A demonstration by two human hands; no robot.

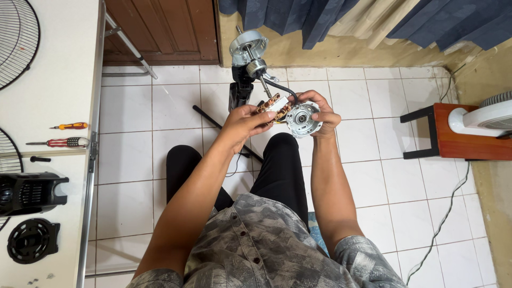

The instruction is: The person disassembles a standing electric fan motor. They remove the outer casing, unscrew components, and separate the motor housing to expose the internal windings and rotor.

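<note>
— While the person sits over the white tiled floor (373,176), what are the hands doing up near the middle of the frame?

— Both are closed on the same piece. The left hand (246,120) grips the copper-wound stator (273,106) of a fan motor from the left, fingers curled over its top. The right hand (321,113) wraps round the silvery motor end cover (303,120) from the right, its round bearing face turned toward the camera.

— Are stator and cover joined?

— They touch, but I cannot tell whether they are fastened or just pressed together; the fingers hide the seam.

— And above the hands?

— A black cable (280,85) arcs up from the motor to a stand head, where a second silvery cover (248,45) and a shaft (260,74) sit on a black fan neck (241,88), near the top centre.

— What is on the left?

— A white worktop (58,80) fills the left edge. On it lie an orange-handled screwdriver (69,126) and, just below, a red-and-white one (64,142). Lower down sit a black motor housing (29,192) and a round black grille piece (32,241). Part of a wire fan guard (18,42) shows in the upper left corner.

— On the right?

— A red-brown stool (458,136) with black legs carries a white fan (482,117), right edge of the frame. A thin cord (442,224) trails over the tiles below it.
</note>
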